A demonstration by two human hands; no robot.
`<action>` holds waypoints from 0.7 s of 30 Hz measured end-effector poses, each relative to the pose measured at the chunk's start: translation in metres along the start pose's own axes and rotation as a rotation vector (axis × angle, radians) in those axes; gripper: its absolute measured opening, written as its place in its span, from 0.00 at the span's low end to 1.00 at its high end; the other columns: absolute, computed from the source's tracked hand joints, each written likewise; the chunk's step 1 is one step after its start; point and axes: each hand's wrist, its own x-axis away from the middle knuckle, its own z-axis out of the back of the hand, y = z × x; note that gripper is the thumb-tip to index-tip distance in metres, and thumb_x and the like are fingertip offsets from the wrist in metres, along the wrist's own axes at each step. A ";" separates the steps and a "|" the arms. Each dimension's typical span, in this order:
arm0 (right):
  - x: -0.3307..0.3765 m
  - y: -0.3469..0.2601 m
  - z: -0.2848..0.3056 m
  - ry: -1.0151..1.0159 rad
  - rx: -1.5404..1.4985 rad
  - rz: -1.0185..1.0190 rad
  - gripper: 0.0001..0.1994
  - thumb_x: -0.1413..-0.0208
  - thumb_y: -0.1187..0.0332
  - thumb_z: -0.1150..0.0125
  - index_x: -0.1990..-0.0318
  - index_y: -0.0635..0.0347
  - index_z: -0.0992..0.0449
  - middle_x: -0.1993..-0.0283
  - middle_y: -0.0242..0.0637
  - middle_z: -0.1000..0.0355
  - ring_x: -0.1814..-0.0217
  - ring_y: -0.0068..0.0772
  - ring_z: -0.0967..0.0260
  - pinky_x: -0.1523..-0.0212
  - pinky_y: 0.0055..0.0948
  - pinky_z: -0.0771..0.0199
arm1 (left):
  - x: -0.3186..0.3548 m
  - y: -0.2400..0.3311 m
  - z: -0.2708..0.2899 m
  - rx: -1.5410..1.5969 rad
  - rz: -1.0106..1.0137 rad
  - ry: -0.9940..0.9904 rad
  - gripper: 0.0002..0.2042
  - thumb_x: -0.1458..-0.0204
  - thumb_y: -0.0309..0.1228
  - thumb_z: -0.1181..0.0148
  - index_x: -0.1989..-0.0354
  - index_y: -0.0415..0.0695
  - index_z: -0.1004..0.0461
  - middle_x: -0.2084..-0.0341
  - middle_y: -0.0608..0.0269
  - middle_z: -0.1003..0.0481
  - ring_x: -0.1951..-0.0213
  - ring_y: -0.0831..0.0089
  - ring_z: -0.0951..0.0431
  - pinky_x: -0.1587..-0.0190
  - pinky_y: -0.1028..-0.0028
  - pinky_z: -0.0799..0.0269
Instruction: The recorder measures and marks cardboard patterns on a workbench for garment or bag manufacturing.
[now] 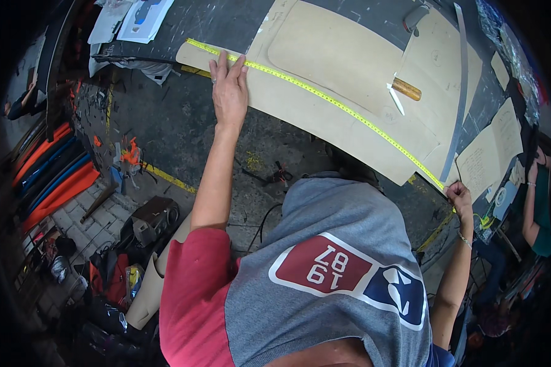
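Note:
A yellow tape measure [333,99] is stretched along a large brown cardboard sheet [343,136] that lies on a dark table, its near edge reaching past the tabletop. My left hand [229,92] lies over the sheet's near edge toward the left, fingers extended and their tips pressing on the tape. At the tape's other end, by the sheet's right corner, my right hand [459,197] is closed, pinching the tape. Farther in, a wooden-handled tool [407,89] rests on the cardboard beside a white pointed piece [396,100]. A long metal ruler [461,92] lies to the right.
More cardboard with handwriting [488,153] lies at the right, near another person's arm [532,196]. A dark grey tool [416,18] and printed papers [144,19] sit at the far side. Orange and blue rolls [58,171] and bags [110,275] stand on the left floor.

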 end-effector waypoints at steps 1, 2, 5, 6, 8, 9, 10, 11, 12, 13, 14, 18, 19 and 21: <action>-0.001 -0.003 -0.001 -0.003 0.000 0.004 0.12 0.43 0.70 0.32 0.73 0.56 0.32 0.79 0.22 0.36 0.80 0.14 0.44 0.79 0.19 0.44 | 0.001 0.000 0.001 -0.038 -0.001 -0.003 0.15 0.36 0.33 0.47 0.44 0.48 0.23 0.37 0.43 0.34 0.34 0.33 0.42 0.33 0.54 0.40; -0.001 -0.007 -0.001 0.010 0.007 0.010 0.11 0.44 0.72 0.33 0.73 0.56 0.32 0.79 0.22 0.36 0.80 0.14 0.43 0.79 0.20 0.44 | 0.002 0.001 0.002 -0.041 0.002 0.002 0.15 0.36 0.33 0.47 0.44 0.48 0.23 0.37 0.43 0.34 0.34 0.33 0.42 0.33 0.54 0.40; 0.008 0.016 0.012 0.050 0.011 0.040 0.10 0.45 0.75 0.36 0.74 0.56 0.31 0.79 0.22 0.36 0.79 0.15 0.43 0.78 0.21 0.43 | 0.002 0.005 -0.011 -0.007 -0.034 0.013 0.12 0.37 0.32 0.46 0.48 0.46 0.21 0.41 0.47 0.29 0.35 0.32 0.40 0.34 0.53 0.38; 0.015 0.029 0.018 0.062 0.010 0.075 0.08 0.45 0.77 0.38 0.74 0.56 0.31 0.79 0.22 0.36 0.79 0.16 0.42 0.78 0.21 0.43 | 0.003 -0.003 -0.017 -0.046 -0.073 0.048 0.10 0.38 0.31 0.45 0.52 0.44 0.21 0.44 0.46 0.27 0.36 0.35 0.37 0.34 0.54 0.38; 0.013 0.018 0.013 0.028 0.107 0.100 0.05 0.48 0.75 0.41 0.73 0.57 0.31 0.80 0.24 0.35 0.77 0.18 0.38 0.76 0.24 0.38 | 0.003 -0.007 -0.025 0.133 -0.047 0.051 0.07 0.40 0.29 0.43 0.63 0.40 0.20 0.52 0.46 0.23 0.44 0.46 0.28 0.33 0.55 0.41; 0.009 0.007 0.006 0.062 0.237 0.082 0.05 0.48 0.74 0.40 0.73 0.58 0.30 0.80 0.24 0.35 0.77 0.19 0.37 0.75 0.24 0.36 | 0.004 -0.009 -0.020 0.058 -0.074 0.028 0.08 0.41 0.30 0.41 0.61 0.38 0.21 0.55 0.45 0.22 0.49 0.50 0.26 0.33 0.57 0.42; 0.004 0.000 0.002 0.019 0.162 0.070 0.05 0.48 0.74 0.40 0.73 0.58 0.30 0.79 0.24 0.34 0.76 0.18 0.36 0.75 0.23 0.36 | 0.002 -0.016 -0.015 0.019 -0.043 -0.012 0.11 0.39 0.33 0.42 0.57 0.37 0.22 0.53 0.43 0.24 0.47 0.48 0.27 0.35 0.56 0.39; 0.002 -0.001 -0.002 0.041 0.211 0.170 0.05 0.48 0.73 0.39 0.72 0.58 0.29 0.78 0.25 0.34 0.76 0.17 0.36 0.75 0.23 0.36 | -0.001 -0.009 -0.011 -0.131 -0.092 0.025 0.16 0.38 0.36 0.43 0.51 0.36 0.23 0.51 0.43 0.24 0.46 0.47 0.28 0.37 0.55 0.37; 0.007 -0.033 -0.011 -0.002 0.144 0.021 0.07 0.47 0.71 0.36 0.72 0.57 0.29 0.77 0.24 0.33 0.75 0.17 0.36 0.74 0.23 0.36 | -0.002 -0.008 -0.003 -0.165 -0.103 0.033 0.19 0.39 0.39 0.43 0.48 0.35 0.24 0.50 0.43 0.25 0.45 0.46 0.28 0.39 0.56 0.35; 0.008 -0.015 -0.011 0.043 0.098 0.043 0.07 0.48 0.72 0.34 0.73 0.57 0.26 0.78 0.23 0.34 0.76 0.16 0.36 0.75 0.24 0.34 | -0.008 -0.001 -0.003 -0.120 -0.105 0.014 0.20 0.39 0.39 0.42 0.46 0.35 0.25 0.49 0.44 0.25 0.45 0.46 0.29 0.39 0.58 0.35; 0.012 -0.014 -0.011 0.033 0.063 0.028 0.07 0.48 0.72 0.33 0.73 0.58 0.26 0.78 0.24 0.33 0.76 0.17 0.36 0.75 0.24 0.34 | -0.011 0.000 -0.003 -0.108 -0.045 -0.047 0.24 0.38 0.42 0.43 0.43 0.34 0.28 0.45 0.40 0.29 0.43 0.47 0.29 0.40 0.59 0.34; 0.020 -0.027 -0.013 0.053 0.048 -0.070 0.10 0.49 0.69 0.28 0.73 0.59 0.26 0.77 0.26 0.30 0.76 0.18 0.35 0.75 0.24 0.33 | -0.011 -0.007 -0.006 -0.108 -0.079 -0.047 0.28 0.38 0.45 0.45 0.40 0.31 0.32 0.41 0.36 0.33 0.40 0.42 0.34 0.37 0.58 0.37; 0.021 -0.025 -0.013 0.063 0.036 -0.076 0.11 0.49 0.68 0.27 0.73 0.59 0.26 0.77 0.26 0.30 0.76 0.19 0.36 0.75 0.24 0.34 | -0.009 -0.009 -0.009 -0.130 -0.082 -0.037 0.29 0.37 0.46 0.45 0.39 0.30 0.33 0.40 0.35 0.35 0.39 0.40 0.36 0.36 0.56 0.39; 0.020 -0.022 -0.010 0.067 0.049 -0.073 0.11 0.49 0.68 0.27 0.73 0.59 0.25 0.77 0.26 0.30 0.76 0.19 0.36 0.74 0.25 0.34 | -0.006 -0.010 -0.013 -0.195 -0.073 -0.060 0.30 0.37 0.47 0.47 0.38 0.30 0.34 0.39 0.34 0.36 0.38 0.37 0.37 0.35 0.54 0.40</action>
